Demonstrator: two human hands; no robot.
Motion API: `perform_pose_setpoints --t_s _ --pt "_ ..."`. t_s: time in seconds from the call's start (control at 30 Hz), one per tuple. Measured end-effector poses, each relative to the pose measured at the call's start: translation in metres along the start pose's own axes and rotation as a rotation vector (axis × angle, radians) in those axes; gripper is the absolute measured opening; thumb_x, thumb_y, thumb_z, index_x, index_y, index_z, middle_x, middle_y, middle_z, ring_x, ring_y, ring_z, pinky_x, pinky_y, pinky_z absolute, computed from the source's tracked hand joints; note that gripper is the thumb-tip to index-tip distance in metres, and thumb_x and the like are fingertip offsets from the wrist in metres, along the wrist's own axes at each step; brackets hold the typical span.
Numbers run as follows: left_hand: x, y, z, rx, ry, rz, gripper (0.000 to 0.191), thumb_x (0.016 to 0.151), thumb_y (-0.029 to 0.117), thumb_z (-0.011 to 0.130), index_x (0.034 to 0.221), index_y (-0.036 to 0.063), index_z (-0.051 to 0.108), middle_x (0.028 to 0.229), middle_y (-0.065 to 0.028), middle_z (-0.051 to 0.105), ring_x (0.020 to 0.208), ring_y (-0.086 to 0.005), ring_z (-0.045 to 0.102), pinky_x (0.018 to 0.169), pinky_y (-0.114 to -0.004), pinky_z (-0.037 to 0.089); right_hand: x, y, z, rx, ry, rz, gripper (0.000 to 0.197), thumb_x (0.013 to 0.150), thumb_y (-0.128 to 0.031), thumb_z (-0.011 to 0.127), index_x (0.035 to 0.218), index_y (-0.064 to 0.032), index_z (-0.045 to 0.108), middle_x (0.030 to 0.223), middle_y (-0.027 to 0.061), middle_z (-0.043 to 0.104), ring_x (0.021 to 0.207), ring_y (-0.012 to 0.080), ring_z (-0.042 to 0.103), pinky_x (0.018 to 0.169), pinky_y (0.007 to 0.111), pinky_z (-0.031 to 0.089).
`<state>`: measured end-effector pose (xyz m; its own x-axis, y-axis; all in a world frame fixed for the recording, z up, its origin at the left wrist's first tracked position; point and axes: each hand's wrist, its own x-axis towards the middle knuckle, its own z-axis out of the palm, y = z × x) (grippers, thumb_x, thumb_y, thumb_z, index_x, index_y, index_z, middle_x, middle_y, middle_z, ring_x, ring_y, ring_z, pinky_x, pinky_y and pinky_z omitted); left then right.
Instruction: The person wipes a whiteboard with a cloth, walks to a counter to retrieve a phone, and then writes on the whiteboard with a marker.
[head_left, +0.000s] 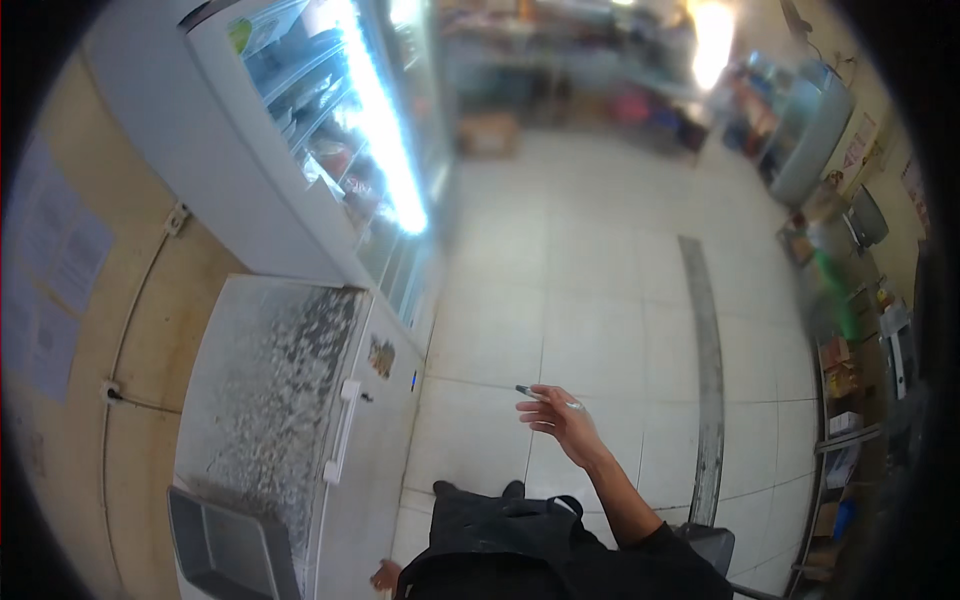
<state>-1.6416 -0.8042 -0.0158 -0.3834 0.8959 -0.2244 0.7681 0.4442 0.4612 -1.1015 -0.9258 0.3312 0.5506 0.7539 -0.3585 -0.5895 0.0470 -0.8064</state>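
Held out over the pale floor tiles, my right hand grips a slim pen with a dark tip, between thumb and forefinger. Its other fingers are loosely extended. My left hand hangs low by my side, near the front of a white chest freezer. Only a small part of that hand shows, and I cannot tell how its fingers are set. A grey plastic tub sits on the freezer's worn, stained lid. My dark apron covers the view below.
A lit glass-door display fridge with stocked shelves stands beyond the freezer. A long metal strip runs along the tiled floor. Shelves with boxes line the right side. A cardboard box rests at the blurred far end.
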Motion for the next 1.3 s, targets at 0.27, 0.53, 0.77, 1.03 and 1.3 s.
perform_pose_setpoints --t_s 0.27,0.53,0.77,1.03,1.3 --pt "-0.084 0.434 0.142 -0.283 -0.922 0.702 0.039 0.087 0.017 0.07 0.12 0.0027 0.055 0.118 -0.012 0.059 0.095 -0.0235 0.064 0.078 -0.034 0.054 0.144 -0.038 -0.101 -0.039 -0.017 0.056 0.069 0.101 -0.057 0.029 0.133 -0.0001 0.053 0.086 0.0094 0.068 0.077 0.0116 0.059 0.074 0.026 0.047" --pt "-0.18 0.84 0.22 -0.154 -1.426 1.303 0.034 0.094 0.023 0.064 0.122 0.0042 0.058 0.117 -0.0115 0.062 0.095 -0.0221 0.064 0.083 -0.034 0.052 0.29 -0.183 -0.155 -0.444 0.185 -0.072 0.058 0.103 -0.048 0.035 0.134 -0.0003 0.05 0.13 0.0154 0.058 0.117 0.0228 0.051 0.102 0.035 0.038" --pt "-0.286 1.068 0.283 0.127 -1.678 1.615 0.043 0.097 0.028 0.058 0.132 0.0049 0.05 0.116 -0.0157 0.059 0.096 -0.0274 0.063 0.086 -0.038 0.049 0.436 -0.32 -0.249 -0.101 0.475 -0.343 0.052 0.105 -0.043 0.034 0.127 0.0 0.054 0.128 0.0187 0.058 0.12 0.0248 0.053 0.104 0.037 0.039" --pt "-0.34 1.263 0.429 -0.039 -1.605 1.51 0.025 0.098 0.028 0.055 0.109 0.0055 0.057 0.087 -0.0151 0.061 0.079 -0.0318 0.061 0.072 -0.041 0.047 0.644 -0.451 -0.381 0.496 0.395 -0.397 0.05 0.103 -0.042 0.042 0.103 0.0029 0.064 0.1 0.0093 0.06 0.086 0.0176 0.054 0.075 0.03 0.044" --pt "-0.308 1.454 0.504 -0.314 -1.421 1.179 0.031 0.103 0.031 0.046 0.102 0.0004 0.053 0.074 -0.0094 0.056 0.066 -0.0179 0.051 0.063 -0.034 0.043 0.888 -0.623 -0.362 0.418 0.27 -0.313 0.025 0.101 -0.026 0.047 0.1 -0.0036 0.055 0.075 0.0008 0.043 0.055 0.0069 0.035 0.041 0.019 0.024"
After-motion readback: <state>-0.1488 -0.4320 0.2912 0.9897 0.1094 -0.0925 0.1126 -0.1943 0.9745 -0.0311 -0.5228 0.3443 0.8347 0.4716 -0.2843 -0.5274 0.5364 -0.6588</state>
